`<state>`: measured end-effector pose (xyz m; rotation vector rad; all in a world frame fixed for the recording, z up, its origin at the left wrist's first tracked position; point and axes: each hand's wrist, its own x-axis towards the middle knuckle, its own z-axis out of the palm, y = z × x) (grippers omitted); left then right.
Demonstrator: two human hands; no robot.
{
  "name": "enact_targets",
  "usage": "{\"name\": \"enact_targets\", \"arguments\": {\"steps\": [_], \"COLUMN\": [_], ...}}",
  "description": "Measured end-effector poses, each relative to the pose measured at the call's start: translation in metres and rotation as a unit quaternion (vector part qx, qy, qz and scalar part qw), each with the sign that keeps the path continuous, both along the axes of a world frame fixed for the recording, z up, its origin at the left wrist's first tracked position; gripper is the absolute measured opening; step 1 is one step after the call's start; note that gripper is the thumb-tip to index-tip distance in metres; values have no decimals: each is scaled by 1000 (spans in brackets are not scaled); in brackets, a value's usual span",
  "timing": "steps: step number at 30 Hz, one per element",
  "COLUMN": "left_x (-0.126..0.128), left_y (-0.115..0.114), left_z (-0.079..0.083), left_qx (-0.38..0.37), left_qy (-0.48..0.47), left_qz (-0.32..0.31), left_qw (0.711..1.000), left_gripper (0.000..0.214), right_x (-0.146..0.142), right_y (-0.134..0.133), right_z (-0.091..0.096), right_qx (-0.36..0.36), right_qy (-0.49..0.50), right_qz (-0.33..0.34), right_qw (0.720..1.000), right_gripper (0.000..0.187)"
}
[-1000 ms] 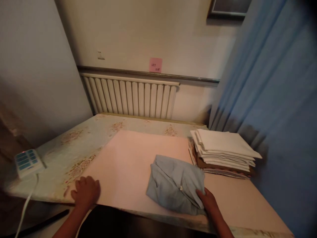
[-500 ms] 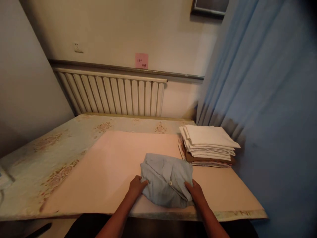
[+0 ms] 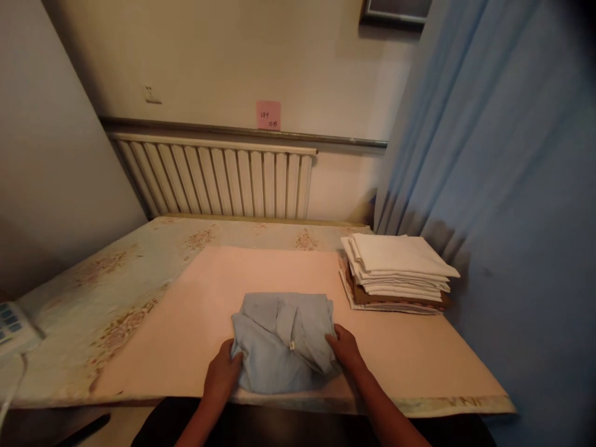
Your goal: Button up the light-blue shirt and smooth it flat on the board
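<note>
A folded light blue shirt (image 3: pixel 274 347) with a small pale button lies near the table's front edge, partly bunched. My left hand (image 3: pixel 223 370) grips its left side, thumb on top and the other fingers tucked out of sight. On the right side, my right hand (image 3: pixel 345 347) pinches the shirt's edge in the same way. Beneath the shirt spreads a pink sheet (image 3: pixel 195 298) laid over a floral tablecloth (image 3: pixel 153 239).
A stack of folded white and brown cloths (image 3: pixel 395 273) stands at the right, beside a blue curtain (image 3: pixel 512 205). At the left edge is a white device with buttons (image 3: pixel 16 329) and a cable. A radiator (image 3: pixel 223 177) lines the wall behind the table.
Both hands have shifted the shirt to the left across the pink sheet. Its lower left part sits nearer the front edge. The view has turned slightly left, bringing in more of the white device.
</note>
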<state>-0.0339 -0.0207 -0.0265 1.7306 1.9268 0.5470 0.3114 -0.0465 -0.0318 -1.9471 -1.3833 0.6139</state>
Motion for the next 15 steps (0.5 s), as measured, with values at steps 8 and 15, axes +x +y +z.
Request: {"name": "enact_targets", "arguments": {"steps": [8, 15], "left_x": [-18, 29], "left_y": [4, 25], "left_z": [7, 33], "left_qx": [135, 198], "left_qy": [27, 8], "left_qz": [14, -72], "left_qw": [990, 978], "left_gripper": [52, 38], "right_x": [-7, -22], "right_y": [-29, -71], "right_z": [17, 26], "right_qx": [120, 68], "right_qy": [-94, -43], "right_qz": [-57, 57], "right_qw": [987, 995], "right_gripper": [45, 35]}}
